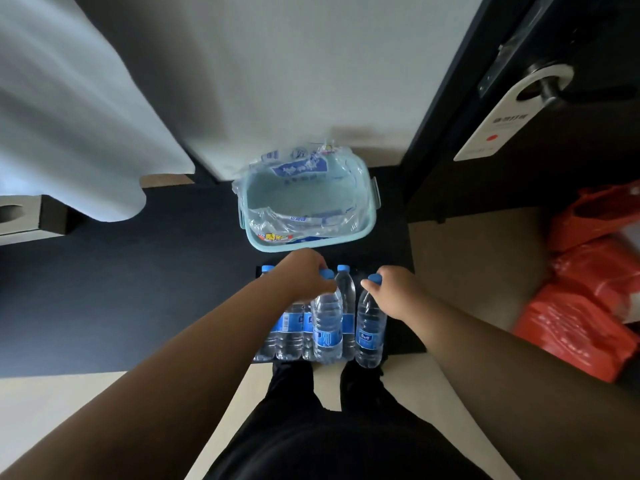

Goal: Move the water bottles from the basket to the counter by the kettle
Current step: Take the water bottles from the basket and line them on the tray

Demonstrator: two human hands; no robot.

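Setting: pale floor (460,258) and a dark strip of flooring (138,289) run up to a white wall (277,64), all seen from above.
Left hand: the left hand (306,270), at centre frame, has its fingers curled down over the blue cap and neck of the near bottle (327,327) and grips it from above.
Right hand: the right hand (398,294), just right of centre, pinches the blue cap of the end bottle (371,330) between the thumb and curled fingers.
Water bottles: the water bottles (289,327) stand upright in a tight cluster at centre frame, just below the basket. They are clear ribbed plastic with blue caps and blue label bands. One capped bottle shows between the two hands. Whether the two gripped bottles rest on the surface or are raised cannot be told.
Base: a black mat (401,337) lies under the cluster.
Basket: the pale teal basket (369,230) sits at upper centre against the wall, close to the cluster but apart from it. It holds crumpled clear plastic wrap (301,168) with blue print.
Person: black trousers (329,427) fill the lower centre, below the bottles.
Right side: orange plastic bags (581,327) lie on the floor. Above them a dark door (571,46) carries a white hanger card (498,123) on its handle.
Left side: a white cloth (69,116) hangs over the upper left, with a tissue box (20,220) at the left edge.
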